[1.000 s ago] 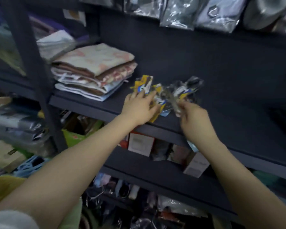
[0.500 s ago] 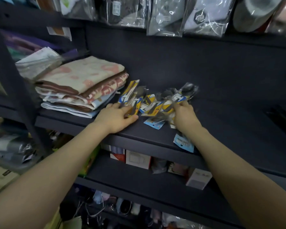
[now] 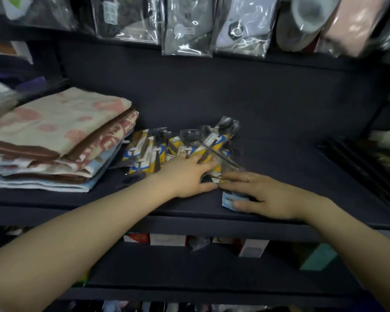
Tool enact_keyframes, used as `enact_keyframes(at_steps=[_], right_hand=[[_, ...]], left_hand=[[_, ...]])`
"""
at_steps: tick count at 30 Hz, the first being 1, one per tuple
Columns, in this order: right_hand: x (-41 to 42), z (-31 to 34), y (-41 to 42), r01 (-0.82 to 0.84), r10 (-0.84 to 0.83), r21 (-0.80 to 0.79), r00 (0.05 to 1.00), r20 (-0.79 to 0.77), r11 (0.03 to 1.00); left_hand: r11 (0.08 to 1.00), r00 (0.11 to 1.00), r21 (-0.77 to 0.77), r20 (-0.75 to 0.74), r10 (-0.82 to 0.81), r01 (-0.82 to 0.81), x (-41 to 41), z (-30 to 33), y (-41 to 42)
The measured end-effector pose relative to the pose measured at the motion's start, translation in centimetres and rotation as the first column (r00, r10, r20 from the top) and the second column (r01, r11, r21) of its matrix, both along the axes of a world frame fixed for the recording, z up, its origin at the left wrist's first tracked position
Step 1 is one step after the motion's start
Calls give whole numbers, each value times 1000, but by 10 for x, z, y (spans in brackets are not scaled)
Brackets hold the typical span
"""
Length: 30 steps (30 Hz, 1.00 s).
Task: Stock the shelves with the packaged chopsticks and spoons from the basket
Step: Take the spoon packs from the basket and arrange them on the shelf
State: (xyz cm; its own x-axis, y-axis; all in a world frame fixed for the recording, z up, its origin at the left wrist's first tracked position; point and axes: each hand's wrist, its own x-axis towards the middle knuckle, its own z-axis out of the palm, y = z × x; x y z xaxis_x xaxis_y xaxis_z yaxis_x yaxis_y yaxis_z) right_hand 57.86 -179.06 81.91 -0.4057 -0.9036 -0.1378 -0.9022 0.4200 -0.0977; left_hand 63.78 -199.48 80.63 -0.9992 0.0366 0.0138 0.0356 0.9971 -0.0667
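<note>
1. The left hand point(image 3: 187, 176) lies palm down on the near end of the cutlery packets point(image 3: 178, 149), fingers spread and flat, pressing them against the shelf rather than pinching anything.
2. The right hand point(image 3: 263, 194) lies just right of it, also palm down with fingers extended leftward; their tips reach the near right corner of the packets and almost meet the left hand's thumb. A ring shows on one finger.
3. Under the right thumb sits a small blue card point(image 3: 231, 199), lying near the shelf's front edge; whether the thumb presses or merely covers it I cannot tell.
4. The packets are clear sleeves with yellow, blue and white cards, fanned in a loose overlapping pile on the middle of the dark shelf point(image 3: 291, 158). Spoon bowls show at their far ends; a thin metal piece crosses the rightmost packet diagonally.
5. Just left of the pile, a stack of folded towels point(image 3: 59, 136) rests on the same shelf, its right edge touching or nearly touching the leftmost packet.
6. Above, along the far upper edge, bagged goods point(image 3: 187, 25) in shiny plastic hang down over the shelf's back wall.
7. Below, on the next shelf, a row of small boxes point(image 3: 167, 239) sits at the back.
</note>
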Motion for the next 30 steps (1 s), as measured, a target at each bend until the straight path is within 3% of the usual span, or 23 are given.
enact_keyframes(at_steps=[4, 8, 11, 14, 16, 18, 21, 24, 26, 28, 30], right_hand=[[-15, -8, 13, 145, -148, -179, 989, -2, 973], [-47, -17, 26, 336, -349, -262, 937, -2, 905], [-65, -11, 18, 361, -407, -412, 913, -27, 837], [-81, -4, -6, 340, -407, -349, 903, -139, 874], [-91, -2, -21, 333, -373, -225, 912, -171, 916], [-100, -5, -33, 274, -305, -153, 920, -245, 950], [-111, 0, -39, 228, -274, -191, 922, -272, 955], [-125, 15, -34, 290, -341, -382, 937, -71, 877], [-130, 22, -29, 387, -329, -494, 922, 204, 778], [-132, 23, -24, 560, -283, -487, 800, 529, 671], [-132, 25, -18, 672, -235, -407, 652, 721, 619]], left_hand=[[997, 997, -72, -82, -10, 4, -15, 2, -1], [993, 990, -113, -137, 25, -40, -22, -3, -15], [989, 966, -112, -250, 63, -93, -28, -7, -23], [989, 939, -89, -334, 78, -114, -30, -5, -31], [998, 911, 25, -408, 68, -64, -25, 1, -33], [994, 936, 101, -344, 70, -37, -18, 8, -31], [987, 986, 75, -81, 149, -143, -13, 20, -17], [981, 961, 30, -198, 195, -193, -37, 27, -8], [978, 960, 16, -185, 208, -208, -61, 24, -5], [972, 968, 31, -83, 235, -233, -82, 18, -3], [965, 965, -9, -39, 260, -261, -96, 13, 0]])
